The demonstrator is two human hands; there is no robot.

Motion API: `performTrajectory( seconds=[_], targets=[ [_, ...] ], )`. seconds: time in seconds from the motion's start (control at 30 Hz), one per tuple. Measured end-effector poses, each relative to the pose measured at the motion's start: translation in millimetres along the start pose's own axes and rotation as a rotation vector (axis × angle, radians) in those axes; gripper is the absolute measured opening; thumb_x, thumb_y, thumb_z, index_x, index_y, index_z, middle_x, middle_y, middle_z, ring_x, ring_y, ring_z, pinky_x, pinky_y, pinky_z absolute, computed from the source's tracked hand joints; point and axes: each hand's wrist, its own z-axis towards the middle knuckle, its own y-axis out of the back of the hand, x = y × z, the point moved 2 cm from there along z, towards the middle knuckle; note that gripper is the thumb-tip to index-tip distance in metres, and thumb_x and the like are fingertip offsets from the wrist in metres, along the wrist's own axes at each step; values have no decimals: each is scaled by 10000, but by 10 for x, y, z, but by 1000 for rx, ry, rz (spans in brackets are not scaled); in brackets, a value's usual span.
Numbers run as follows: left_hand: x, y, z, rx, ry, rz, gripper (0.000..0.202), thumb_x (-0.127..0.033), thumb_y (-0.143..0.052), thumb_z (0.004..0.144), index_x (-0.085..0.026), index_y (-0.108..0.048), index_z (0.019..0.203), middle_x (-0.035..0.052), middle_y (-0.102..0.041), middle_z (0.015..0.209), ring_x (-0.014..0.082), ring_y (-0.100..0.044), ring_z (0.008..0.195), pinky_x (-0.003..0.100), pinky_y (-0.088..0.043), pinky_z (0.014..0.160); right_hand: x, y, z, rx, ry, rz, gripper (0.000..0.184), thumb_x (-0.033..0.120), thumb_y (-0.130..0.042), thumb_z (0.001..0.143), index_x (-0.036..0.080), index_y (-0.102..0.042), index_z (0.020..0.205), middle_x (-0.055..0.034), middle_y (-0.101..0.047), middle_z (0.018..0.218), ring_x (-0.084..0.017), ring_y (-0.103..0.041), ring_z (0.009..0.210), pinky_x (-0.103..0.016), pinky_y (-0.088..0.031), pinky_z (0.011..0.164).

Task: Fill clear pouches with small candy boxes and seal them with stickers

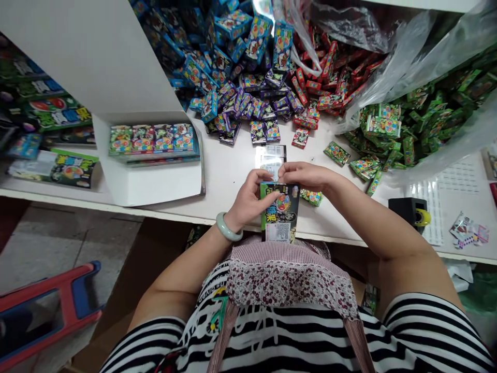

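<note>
A black and green printed candy packet [279,220] lies at the table's front edge, against my apron. My left hand [254,197] grips its upper left side, thumb across the front and fingers curled behind. At the packet's top edge are the bent fingers of my right hand [301,175]; what they pinch there, if anything, is hidden. Just beyond the hands lies a flat piece with a white printed panel [274,155]. A small green candy box [311,197] sits under my right wrist.
Heaps of blue boxes [233,26], purple boxes [248,103], red boxes [330,72] and green boxes [435,119] fill the back, partly in clear plastic bags. An open white carton [155,184] at left holds a row of small boxes. A tape dispenser [406,212] stands at right; a red and blue stool [58,305] is on the floor.
</note>
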Motion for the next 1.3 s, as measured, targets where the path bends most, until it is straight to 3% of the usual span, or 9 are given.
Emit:
performTrajectory(
  seconds=[0.1,0.17,0.4,0.5,0.63,0.83,1.0,1.13,1.3],
  targets=[
    [-24,-6,-148,190,66,-106,338,-451,-648,886,-238,-560,1133,53,-694,972,183,-689,870,342,-602,747,-88,38,-1,84,-70,215,84,173,-631,726,197,-555,701,37,-538,597,-100,-487,541,-243,-416,534],
    [-126,141,-247,159,68,-94,382,-532,-611,898,-221,-589,1117,75,-715,985,200,-704,890,365,-616,767,-111,88,-42,124,-27,256,121,236,-696,696,195,-598,754,20,-602,672,-109,-541,598,-253,-451,579],
    [-688,1572,-252,-694,-398,534,302,-366,-684,891,-269,-593,1162,42,-698,1140,207,-671,1077,431,-540,1007,-274,315,11,-223,221,120,352,478,-775,663,214,-634,850,-43,-701,862,-169,-647,801,-316,-488,732],
    [-424,2029,15,-556,-349,793,288,-315,-626,898,-236,-616,1175,99,-662,1271,258,-604,1240,490,-432,1132,-352,220,137,-290,286,-29,335,490,-737,670,215,-640,836,-30,-694,821,-175,-624,770,-338,-487,741],
    [163,2226,263,-345,-152,938,316,-202,-558,842,-198,-647,1146,146,-645,1316,327,-525,1338,612,-315,1170,-380,44,242,-261,363,-213,262,447,-659,739,209,-662,851,-30,-712,843,-183,-625,771,-363,-498,778],
    [391,2027,190,-296,-61,869,494,-437,-658,829,-134,-591,1214,139,-534,1414,350,-323,1470,580,-194,1211,-390,129,310,-260,321,-427,197,303,-572,852,195,-686,971,-59,-737,977,-201,-667,884,-355,-523,823],
    [459,1131,235,-126,-73,758,503,-575,-610,870,-155,-589,1145,74,-638,1045,219,-613,1043,433,-489,938,-324,253,515,-519,284,-848,363,257,-608,889,125,-632,1227,-169,-624,1304,-290,-569,1210,-438,-448,1036],
    [509,351,275,140,167,967,481,-538,-738,780,-125,-587,976,152,-610,1037,307,-575,1034,459,-486,889,-269,96,656,-410,266,-1130,686,347,-791,766,92,-539,1351,-219,-497,1455,-371,-454,1332,-490,-397,1083],
    [456,145,275,178,280,1094,652,-544,-817,688,-112,-547,1096,181,-559,1183,345,-512,1150,443,-445,946,-244,14,745,-350,229,-1333,539,392,-786,770,109,-630,1201,-218,-585,1309,-356,-556,1176,-441,-453,964]
  ],
)
